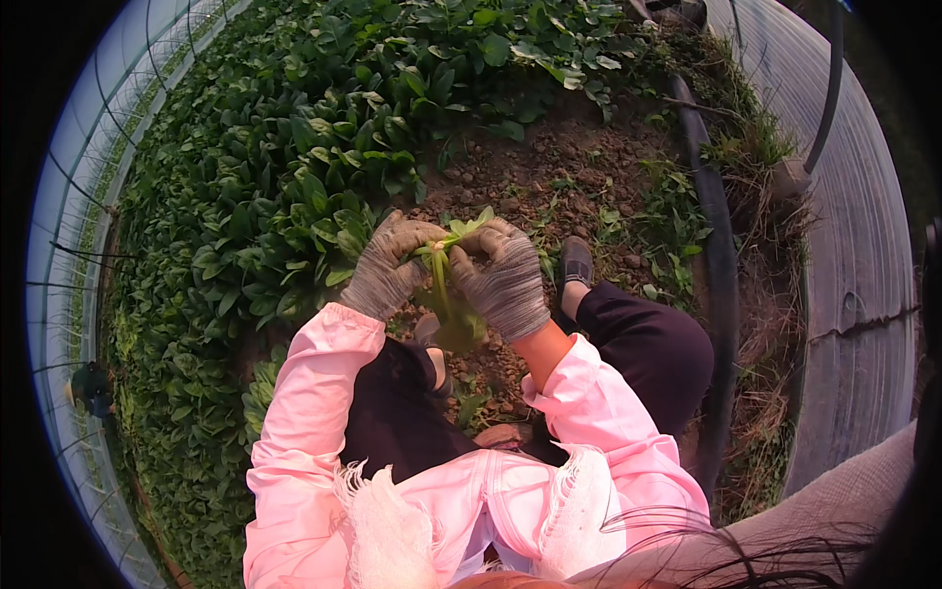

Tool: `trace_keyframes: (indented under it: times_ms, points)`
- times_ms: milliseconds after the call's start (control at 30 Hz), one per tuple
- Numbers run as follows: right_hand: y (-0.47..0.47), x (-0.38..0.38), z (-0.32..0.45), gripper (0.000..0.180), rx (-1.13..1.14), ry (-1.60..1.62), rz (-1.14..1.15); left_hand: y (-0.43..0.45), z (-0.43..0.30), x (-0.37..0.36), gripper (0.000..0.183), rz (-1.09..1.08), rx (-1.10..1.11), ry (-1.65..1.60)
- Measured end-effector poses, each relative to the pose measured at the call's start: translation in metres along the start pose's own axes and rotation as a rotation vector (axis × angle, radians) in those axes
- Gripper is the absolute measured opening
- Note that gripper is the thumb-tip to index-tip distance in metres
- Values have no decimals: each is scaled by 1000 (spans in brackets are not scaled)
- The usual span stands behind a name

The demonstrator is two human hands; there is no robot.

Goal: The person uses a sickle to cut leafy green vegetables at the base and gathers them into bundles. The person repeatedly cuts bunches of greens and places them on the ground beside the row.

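Observation:
Both my hands wear grey knitted work gloves and meet over bare soil in front of my knees. Between them is a leafy green plant (440,283), likely spinach, its cut root end up and its stalks and larger leaves hanging down. My left hand (391,263) pinches it near the root end with thumb and forefinger. On the other side, my right hand (506,274) has its fingers closed around a small side leaf (471,223) and stem. The lower leaves are blurred.
A dense bed of leafy greens (294,169) fills the left and far side. Loose brown soil (530,166) with scattered leaves lies ahead. A black hose (710,199) runs along the right, beside dry grass and plastic greenhouse sheeting (854,243). My right shoe (577,259) rests on the soil.

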State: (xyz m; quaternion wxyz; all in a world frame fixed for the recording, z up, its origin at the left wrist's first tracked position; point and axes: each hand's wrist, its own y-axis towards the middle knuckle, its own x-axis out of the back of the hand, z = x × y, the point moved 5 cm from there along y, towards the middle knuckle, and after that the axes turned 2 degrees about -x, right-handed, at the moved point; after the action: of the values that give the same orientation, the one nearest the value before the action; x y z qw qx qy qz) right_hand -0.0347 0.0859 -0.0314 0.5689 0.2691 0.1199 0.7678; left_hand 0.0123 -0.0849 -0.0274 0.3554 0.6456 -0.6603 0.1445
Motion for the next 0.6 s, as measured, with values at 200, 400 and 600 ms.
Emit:
trace_keyframes:
  times_ms: [200,400,600]
  points:
    - [14,26,-38,15,-262,-306,147,-6,12,11,53,-41,168,-445]
    - [19,63,-63,19,-219,-128,-180,-9,6,22,61,-64,186,-949]
    - [27,58,-23,23,7,-239,-205,-11,9,24,52,-3,161,-863]
